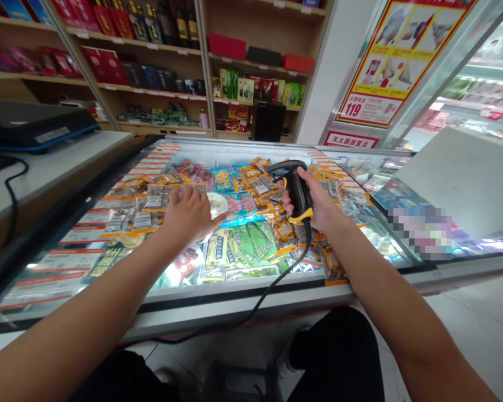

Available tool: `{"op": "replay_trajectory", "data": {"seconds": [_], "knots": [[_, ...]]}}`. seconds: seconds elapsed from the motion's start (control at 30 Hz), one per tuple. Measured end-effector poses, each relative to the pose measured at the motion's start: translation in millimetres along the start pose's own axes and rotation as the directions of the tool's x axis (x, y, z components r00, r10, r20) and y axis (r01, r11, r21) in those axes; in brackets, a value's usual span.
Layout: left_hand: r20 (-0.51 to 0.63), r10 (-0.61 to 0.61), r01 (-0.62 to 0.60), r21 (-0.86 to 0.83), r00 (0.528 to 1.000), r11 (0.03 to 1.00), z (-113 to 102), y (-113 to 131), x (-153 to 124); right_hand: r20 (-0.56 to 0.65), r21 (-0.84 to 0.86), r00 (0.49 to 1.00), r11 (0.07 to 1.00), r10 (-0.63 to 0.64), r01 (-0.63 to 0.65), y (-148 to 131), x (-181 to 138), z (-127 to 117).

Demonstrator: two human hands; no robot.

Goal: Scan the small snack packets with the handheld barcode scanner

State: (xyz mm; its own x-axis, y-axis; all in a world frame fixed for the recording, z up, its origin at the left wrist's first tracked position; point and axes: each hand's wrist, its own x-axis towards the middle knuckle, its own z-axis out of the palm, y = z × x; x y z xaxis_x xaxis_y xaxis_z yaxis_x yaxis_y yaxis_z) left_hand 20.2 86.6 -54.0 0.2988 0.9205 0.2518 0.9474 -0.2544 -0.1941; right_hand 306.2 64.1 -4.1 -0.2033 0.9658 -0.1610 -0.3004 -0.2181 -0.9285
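Right hand [318, 206] clenched around a corded scanner [295, 192] above the glass freezer [276, 290], left hand [188, 215] loosely cupping a small round white item [216, 204]; nothing scanned yet.

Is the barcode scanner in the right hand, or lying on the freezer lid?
In the hand. The right hand grips the barcode scanner by its handle, raised above the glass freezer lid, with its cable hanging down.

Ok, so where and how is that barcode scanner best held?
By its upright black handle, probably, gripped from the right side, as the right hand does on the scanner now. The handle is narrow enough to wrap, the head points away over the freezer lid, and the cable drops clear from the yellow base.
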Motion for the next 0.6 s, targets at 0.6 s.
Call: {"op": "replay_trajectory", "data": {"seconds": [0.6], "knots": [[-0.103, 0.507, -0.513, -0.303, 0.856, 0.803, 5, 68, 41, -0.102, 0.151, 0.994, 0.987, -0.040, 0.055, -3, 5, -4]]}}
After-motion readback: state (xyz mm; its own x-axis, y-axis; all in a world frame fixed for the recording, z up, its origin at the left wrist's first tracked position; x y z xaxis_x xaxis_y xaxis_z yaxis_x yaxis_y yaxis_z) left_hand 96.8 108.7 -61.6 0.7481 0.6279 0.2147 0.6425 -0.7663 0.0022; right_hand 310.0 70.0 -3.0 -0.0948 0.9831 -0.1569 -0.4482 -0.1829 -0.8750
